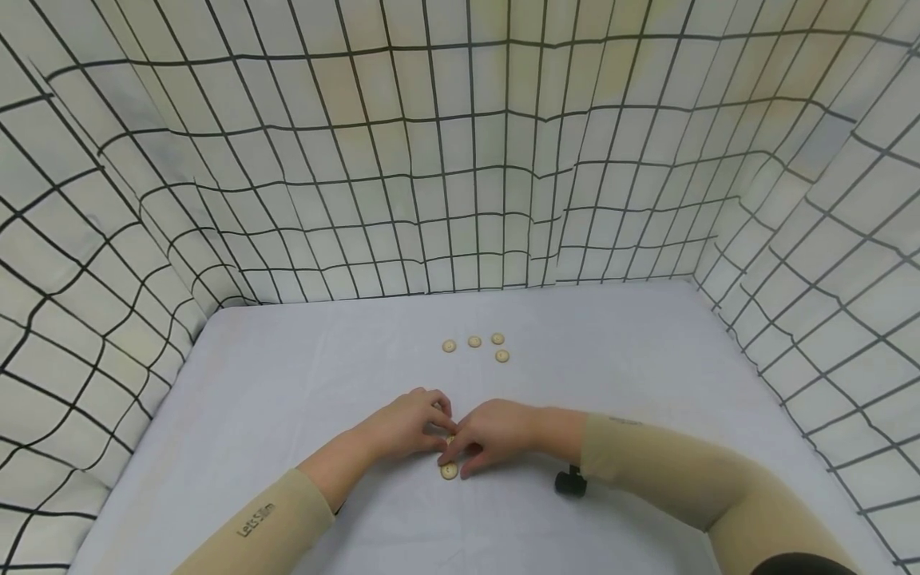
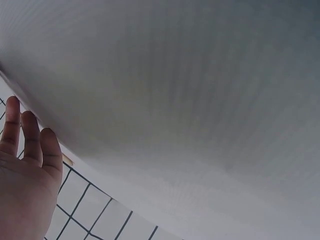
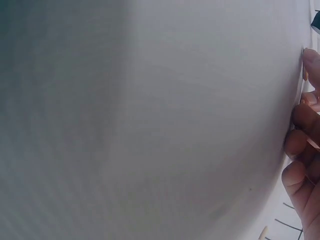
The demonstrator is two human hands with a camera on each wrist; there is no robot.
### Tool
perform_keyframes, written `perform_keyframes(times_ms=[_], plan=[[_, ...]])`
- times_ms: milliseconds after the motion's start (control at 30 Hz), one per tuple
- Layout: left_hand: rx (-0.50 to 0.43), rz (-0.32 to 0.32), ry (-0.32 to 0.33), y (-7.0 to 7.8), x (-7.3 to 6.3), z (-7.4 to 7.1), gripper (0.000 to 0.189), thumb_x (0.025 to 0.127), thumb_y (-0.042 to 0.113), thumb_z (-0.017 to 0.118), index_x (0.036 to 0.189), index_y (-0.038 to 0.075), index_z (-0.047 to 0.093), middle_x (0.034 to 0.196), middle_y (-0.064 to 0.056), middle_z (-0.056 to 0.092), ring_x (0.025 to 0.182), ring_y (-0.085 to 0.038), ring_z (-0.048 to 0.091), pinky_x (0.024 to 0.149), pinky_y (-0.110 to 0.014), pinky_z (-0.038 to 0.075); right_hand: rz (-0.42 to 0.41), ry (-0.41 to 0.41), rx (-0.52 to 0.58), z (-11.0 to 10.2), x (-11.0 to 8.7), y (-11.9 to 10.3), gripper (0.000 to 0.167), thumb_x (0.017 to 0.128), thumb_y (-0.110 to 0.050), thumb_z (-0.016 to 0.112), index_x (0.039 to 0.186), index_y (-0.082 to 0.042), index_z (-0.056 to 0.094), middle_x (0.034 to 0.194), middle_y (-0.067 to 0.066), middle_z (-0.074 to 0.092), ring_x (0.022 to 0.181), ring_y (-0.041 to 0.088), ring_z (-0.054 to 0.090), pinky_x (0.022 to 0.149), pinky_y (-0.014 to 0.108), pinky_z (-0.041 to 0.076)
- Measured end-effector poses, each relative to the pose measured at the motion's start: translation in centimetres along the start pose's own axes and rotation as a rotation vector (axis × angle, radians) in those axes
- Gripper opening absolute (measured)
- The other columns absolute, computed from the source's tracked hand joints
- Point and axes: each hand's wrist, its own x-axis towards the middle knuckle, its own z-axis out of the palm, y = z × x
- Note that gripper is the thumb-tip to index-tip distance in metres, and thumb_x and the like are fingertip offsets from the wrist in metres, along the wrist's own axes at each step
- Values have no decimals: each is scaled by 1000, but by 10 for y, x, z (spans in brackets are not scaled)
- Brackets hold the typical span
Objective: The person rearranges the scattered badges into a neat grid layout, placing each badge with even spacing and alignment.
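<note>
At the left, a beige sleeve with printed letters [image 1: 257, 519] leads to the left hand [image 1: 411, 422], which reaches low over the white bench [image 1: 309, 359]. In the left wrist view, three of its fingers are only slightly bent and hold nothing. Its thumb and first finger are on both sides of a partly hidden round piece [image 1: 450, 438]; whether they pinch it, I cannot tell.

Just nearer to the person lies the front round piece [image 1: 449, 470], flat on the bench and mostly visible. Farther back, well apart from the hands, are four loose round pieces [image 1: 474, 342]: three make an uneven row, and the fourth lies just in front of the right one.

Then comes the right hand [image 1: 497, 431], close beside the left. Its fingers are bent, with first finger and thumb a little apart at the front piece; the finger seems to touch its edge, but I cannot tell if there is a grip. A black device [image 1: 571, 482] hangs below this wrist, beside the right sleeve [image 1: 668, 455].

I judge that the step in hand is to arrange the near pieces by fingertips. The next move calls for a light, exact touch, so that one piece does not push its neighbour.
</note>
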Motion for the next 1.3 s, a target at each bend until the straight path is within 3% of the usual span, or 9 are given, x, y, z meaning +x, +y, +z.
perform_keyframes(times_ms=[933, 1300], plan=[[-7, 14, 9, -2, 0, 1, 21, 86, 30, 78, 107, 27, 78, 111, 10, 54, 98, -12, 48, 86, -33, 44, 25, -34, -16, 0, 5, -3, 28, 90, -41, 72, 117, -34, 74, 76, -22, 54, 67, -8, 44, 66, 10, 34], [11, 29, 16, -1, 0, 0, 23, 86, 29, 78, 108, 25, 78, 112, 8, 56, 97, -13, 49, 85, -33, 44, 40, -39, 33, 4, 7, -2, 23, 91, -34, 73, 113, -31, 74, 73, -20, 54, 66, -8, 45, 65, 9, 35]])
